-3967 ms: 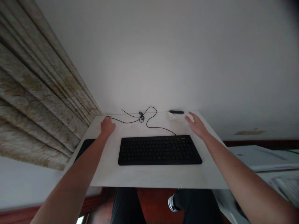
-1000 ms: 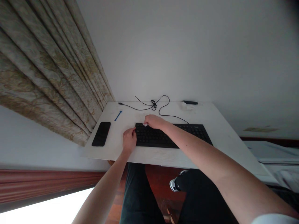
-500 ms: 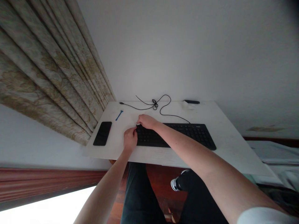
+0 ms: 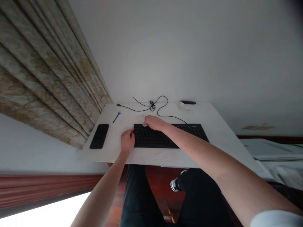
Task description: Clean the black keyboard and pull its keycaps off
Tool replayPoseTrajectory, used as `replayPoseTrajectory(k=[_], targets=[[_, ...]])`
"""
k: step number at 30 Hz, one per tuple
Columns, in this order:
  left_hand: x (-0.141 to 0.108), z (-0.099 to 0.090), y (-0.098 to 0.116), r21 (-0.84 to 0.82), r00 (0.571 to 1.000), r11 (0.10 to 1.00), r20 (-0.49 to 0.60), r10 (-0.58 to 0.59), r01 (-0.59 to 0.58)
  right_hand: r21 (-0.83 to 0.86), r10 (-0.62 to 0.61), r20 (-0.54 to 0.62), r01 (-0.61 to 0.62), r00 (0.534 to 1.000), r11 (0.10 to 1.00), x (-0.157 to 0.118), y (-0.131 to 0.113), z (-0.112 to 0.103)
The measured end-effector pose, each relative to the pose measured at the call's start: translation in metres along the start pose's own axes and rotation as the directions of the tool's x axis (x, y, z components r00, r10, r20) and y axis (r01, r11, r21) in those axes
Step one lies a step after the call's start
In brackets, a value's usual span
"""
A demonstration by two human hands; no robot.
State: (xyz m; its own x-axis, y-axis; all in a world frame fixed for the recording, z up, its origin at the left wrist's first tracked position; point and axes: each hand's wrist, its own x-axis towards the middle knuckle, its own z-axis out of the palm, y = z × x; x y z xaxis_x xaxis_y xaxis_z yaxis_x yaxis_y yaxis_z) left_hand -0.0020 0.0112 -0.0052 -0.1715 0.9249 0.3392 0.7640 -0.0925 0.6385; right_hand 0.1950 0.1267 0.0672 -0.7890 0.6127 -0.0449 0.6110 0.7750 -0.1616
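Observation:
A black keyboard (image 4: 151,138) lies flat on the white table (image 4: 146,155). My left hand (image 4: 127,141) grips its left end, with the thumb at the upper left corner. My right hand (image 4: 153,122) is closed in a pinch on a small white piece of tissue (image 4: 145,125). It presses the tissue along the keyboard's far edge, a little right of the left corner. Most of the tissue is hidden by the fingers, and my right forearm covers part of the keys.
Left of the keyboard lies a black phone (image 4: 99,136), with a small blue tool (image 4: 116,117) beyond it. The keyboard's tied cable (image 4: 152,105) spreads toward the wall. At the back right are a slim black object (image 4: 189,102) and crumpled white tissue (image 4: 184,107).
My right hand has slid right along the keyboard's far edge, away from the left corner. My left hand keeps its place at the left end. The whole view has shifted slightly.

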Motion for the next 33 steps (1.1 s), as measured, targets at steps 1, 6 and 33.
replayPoseTrajectory(k=[1, 6, 33], targets=[[0.000, 0.000, 0.000, -0.001, 1.000, 1.000, -0.001, 0.002, -0.002, 0.001, 0.003, 0.000, -0.003, 1.000, 1.000, -0.002, 0.002, 0.000], [0.000, 0.000, 0.001, 0.006, 1.000, 1.000, -0.005, 0.008, -0.008, -0.002, 0.023, 0.005, -0.023, 1.000, 1.000, -0.014, 0.010, -0.003], [0.001, -0.006, 0.009, 0.035, 0.998, 0.998, 0.035, -0.044, 0.043, -0.046, 0.129, 0.041, -0.127, 0.991, 0.991, -0.097, 0.051, -0.019]])
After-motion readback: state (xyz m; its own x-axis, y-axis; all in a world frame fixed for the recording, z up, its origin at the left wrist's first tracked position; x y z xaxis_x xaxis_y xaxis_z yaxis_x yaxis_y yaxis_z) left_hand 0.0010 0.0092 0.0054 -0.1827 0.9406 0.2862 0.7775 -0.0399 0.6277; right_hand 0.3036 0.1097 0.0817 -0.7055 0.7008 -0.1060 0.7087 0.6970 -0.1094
